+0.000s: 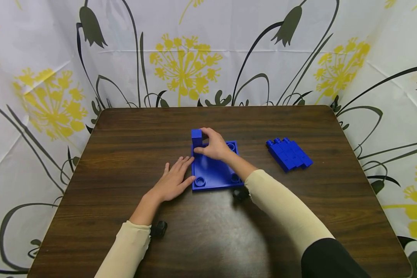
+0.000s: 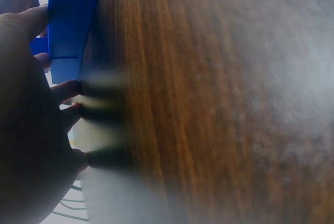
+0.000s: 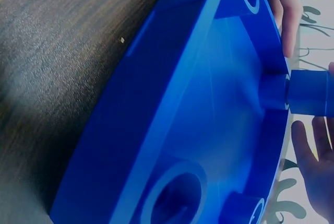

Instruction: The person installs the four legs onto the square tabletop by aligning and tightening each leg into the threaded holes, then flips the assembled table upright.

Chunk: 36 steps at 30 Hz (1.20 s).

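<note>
A square blue plastic panel [image 1: 213,170] with raised rims and round corner sockets lies on the table, hollow side up. At its back left corner a square blue peg [image 1: 196,138] stands upright; in the right wrist view this blue peg [image 3: 309,92] meets the corner socket end on. My right hand [image 1: 213,144] grips the peg between thumb and fingers. My left hand [image 1: 173,179] lies with fingers spread at the panel's left side, its thumb and index finger touching the edge. In the left wrist view, fingertips of my left hand [image 2: 31,104] touch the tabletop.
Three more blue pegs [image 1: 289,154] lie side by side to the right of the panel, round ends pointing back. The brown wooden table [image 1: 142,127] ends at a flower-patterned curtain [image 1: 201,54]. Black wrist devices [image 1: 241,194] sit under both wrists.
</note>
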{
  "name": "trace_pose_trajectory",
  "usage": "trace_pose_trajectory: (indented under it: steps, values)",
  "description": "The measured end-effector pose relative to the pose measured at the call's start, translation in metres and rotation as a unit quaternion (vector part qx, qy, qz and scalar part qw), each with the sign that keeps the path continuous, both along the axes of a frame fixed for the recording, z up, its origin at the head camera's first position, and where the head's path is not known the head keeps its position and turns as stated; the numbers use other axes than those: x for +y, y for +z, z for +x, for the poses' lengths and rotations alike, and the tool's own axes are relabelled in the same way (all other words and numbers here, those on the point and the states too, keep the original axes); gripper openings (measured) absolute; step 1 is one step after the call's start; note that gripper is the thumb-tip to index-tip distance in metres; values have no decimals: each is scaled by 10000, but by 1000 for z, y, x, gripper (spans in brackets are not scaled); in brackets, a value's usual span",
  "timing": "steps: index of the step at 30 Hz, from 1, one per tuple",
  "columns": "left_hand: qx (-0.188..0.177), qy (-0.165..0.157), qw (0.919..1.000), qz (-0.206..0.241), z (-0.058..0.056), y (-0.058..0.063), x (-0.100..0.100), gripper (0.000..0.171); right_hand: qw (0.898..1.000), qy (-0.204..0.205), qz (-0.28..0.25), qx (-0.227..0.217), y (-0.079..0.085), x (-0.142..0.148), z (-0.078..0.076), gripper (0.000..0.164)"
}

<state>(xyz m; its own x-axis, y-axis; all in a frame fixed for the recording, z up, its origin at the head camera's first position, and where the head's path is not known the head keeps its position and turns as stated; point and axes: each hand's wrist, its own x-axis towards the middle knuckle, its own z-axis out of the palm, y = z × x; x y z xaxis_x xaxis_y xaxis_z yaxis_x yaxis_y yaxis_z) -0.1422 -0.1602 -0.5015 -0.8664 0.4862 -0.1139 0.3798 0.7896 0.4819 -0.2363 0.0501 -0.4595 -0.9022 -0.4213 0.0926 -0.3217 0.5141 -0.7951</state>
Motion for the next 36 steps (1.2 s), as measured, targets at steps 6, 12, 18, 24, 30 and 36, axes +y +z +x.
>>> trace_pose_trajectory:
  steps: [6, 12, 18, 24, 30, 36]
  values:
    - [14, 4, 10000, 38, 0, 0, 0, 67, 9926, 499, -956, -566, 3, 2, -4, 69]
    - [-34, 2, 10000, 15, 0, 1, 0, 67, 9781, 1007, -1604, -868, 13, 1, 0, 71]
    - [-22, -15, 10000, 39, -1, 1, 0, 67, 9769, 1039, -1592, -977, 31, 0, 7, 69]
    - [75, -43, 9999, 106, -1, 1, 0, 68, 9813, 1031, -1344, -916, 14, -1, -2, 68]
    - [112, -48, 9998, 157, 0, 1, 1, 67, 9859, 933, -1155, -778, 10, 2, -5, 62]
    - [102, -8, 9998, 153, -1, 1, 1, 67, 9878, 928, -1016, -726, 11, 1, -4, 60]
